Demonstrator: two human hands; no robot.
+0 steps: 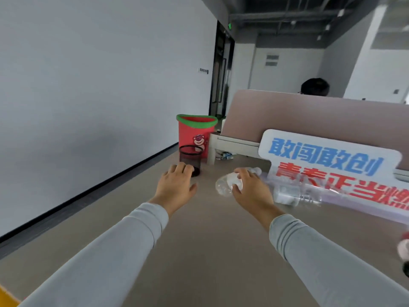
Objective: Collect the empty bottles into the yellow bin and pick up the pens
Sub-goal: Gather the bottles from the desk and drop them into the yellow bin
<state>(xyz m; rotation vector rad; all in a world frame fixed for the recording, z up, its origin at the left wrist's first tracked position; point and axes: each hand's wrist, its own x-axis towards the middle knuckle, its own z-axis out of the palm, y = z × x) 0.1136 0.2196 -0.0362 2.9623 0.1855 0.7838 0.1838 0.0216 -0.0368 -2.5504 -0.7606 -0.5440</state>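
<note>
Head view: your right hand (250, 191) had its fingers curled round a clear bottle (224, 185), just right of centre. Your left hand (177, 185) was loose-fingered and held nothing, with a mesh cup (190, 156) at its 12 o'clock, just beyond the fingertips. A second bottle (294, 196) lay at 3 o'clock from your right hand, against a sign (327, 156). A red bin (194, 134) stood behind the cup.

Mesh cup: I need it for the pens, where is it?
In the head view the mesh cup stands left of centre, just beyond the left hand, in front of the red bin.
</note>
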